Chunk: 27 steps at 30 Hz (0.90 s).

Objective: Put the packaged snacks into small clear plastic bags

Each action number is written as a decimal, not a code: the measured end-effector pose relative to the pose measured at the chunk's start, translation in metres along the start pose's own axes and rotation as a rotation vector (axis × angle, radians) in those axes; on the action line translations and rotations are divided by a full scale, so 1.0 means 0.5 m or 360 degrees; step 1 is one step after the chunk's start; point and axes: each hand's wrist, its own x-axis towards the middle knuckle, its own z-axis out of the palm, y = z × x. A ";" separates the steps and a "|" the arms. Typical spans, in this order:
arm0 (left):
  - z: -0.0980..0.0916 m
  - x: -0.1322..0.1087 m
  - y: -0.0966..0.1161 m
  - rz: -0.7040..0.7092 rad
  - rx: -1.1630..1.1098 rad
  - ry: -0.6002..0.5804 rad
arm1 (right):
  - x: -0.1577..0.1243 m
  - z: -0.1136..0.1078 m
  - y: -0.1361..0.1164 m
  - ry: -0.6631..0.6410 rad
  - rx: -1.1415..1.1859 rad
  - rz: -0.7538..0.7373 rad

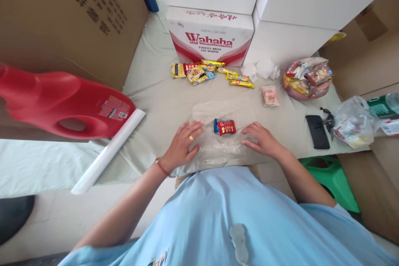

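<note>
A red snack packet (pixel 227 127) lies partly over a blue packet (pixel 216 125) on a sheet of clear plastic film (pixel 215 149) in front of me. To the left of the packets, my left hand (pixel 186 139) rests at the film's edge with its fingers apart and nothing in them. My right hand (pixel 260 138) is on the other side, fingers stretched towards the packets, also holding nothing. Neither hand touches the packets.
Several yellow snack packets (pixel 238 78) lie before a Wahaha box (pixel 212 41). A pink packet (pixel 269 96), a filled snack bag (pixel 308 79) and a phone (pixel 317 132) are on the right. A red jug (pixel 68 104) and a white roll (pixel 107 153) stand left.
</note>
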 end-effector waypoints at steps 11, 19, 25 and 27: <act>0.048 -0.063 0.006 -0.0139 -0.0354 -0.0224 | -0.135 0.114 0.023 0.0220 0.0151 0.0255; -0.030 0.100 -0.047 -0.0605 -0.0468 -0.0083 | 0.028 -0.020 0.095 0.0099 0.0349 0.0259; 0.011 0.144 -0.078 -0.0876 -0.0358 0.0037 | 0.121 -0.017 0.132 0.0115 -0.0051 0.0405; 0.024 0.144 -0.081 -0.0931 -0.0353 0.0068 | 0.132 -0.002 0.104 0.0260 -0.0234 0.0401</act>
